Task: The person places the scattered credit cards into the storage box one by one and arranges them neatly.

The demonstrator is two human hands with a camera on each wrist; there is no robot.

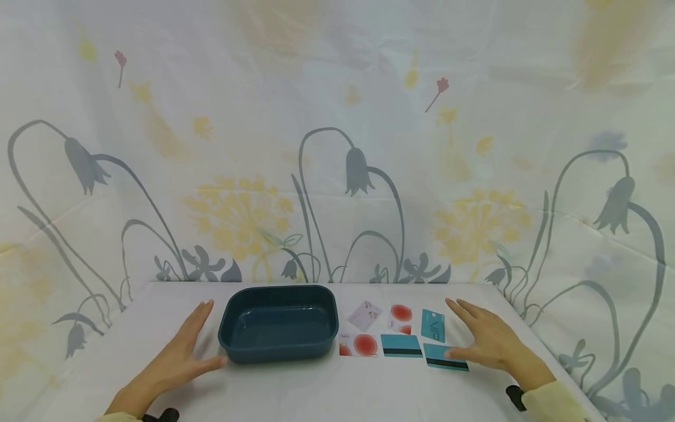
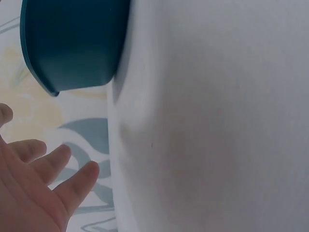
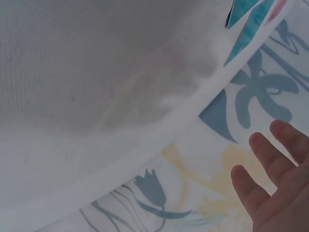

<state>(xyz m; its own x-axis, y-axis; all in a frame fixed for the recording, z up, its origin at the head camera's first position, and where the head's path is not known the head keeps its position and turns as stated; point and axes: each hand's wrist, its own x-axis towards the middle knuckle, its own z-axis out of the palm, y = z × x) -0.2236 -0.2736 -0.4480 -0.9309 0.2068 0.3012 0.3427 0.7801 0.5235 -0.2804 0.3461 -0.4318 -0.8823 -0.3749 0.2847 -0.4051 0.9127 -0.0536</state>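
Observation:
A dark teal plastic basin (image 1: 278, 351) stands on the white table, with nothing inside it. My left hand (image 1: 181, 351) hovers at its left side, fingers spread and palm toward the basin. To the basin's right lie several cards: a pale pink one (image 1: 364, 316), a card with a red disc (image 1: 401, 313), another red-disc card (image 1: 365, 345), a teal VIP card (image 1: 433, 325) and a teal card with a black stripe (image 1: 402, 346). My right hand (image 1: 490, 340) is spread at their right, holding nothing, its thumb overlapping a second striped card (image 1: 447, 364).
The white tablecloth (image 1: 316, 392) covers the table. Behind the table hangs a white curtain (image 1: 337, 76) printed with grey bellflowers and yellow blossoms. A black strap (image 1: 515, 398) sits at my right wrist, by a pale yellow sleeve (image 1: 554, 404).

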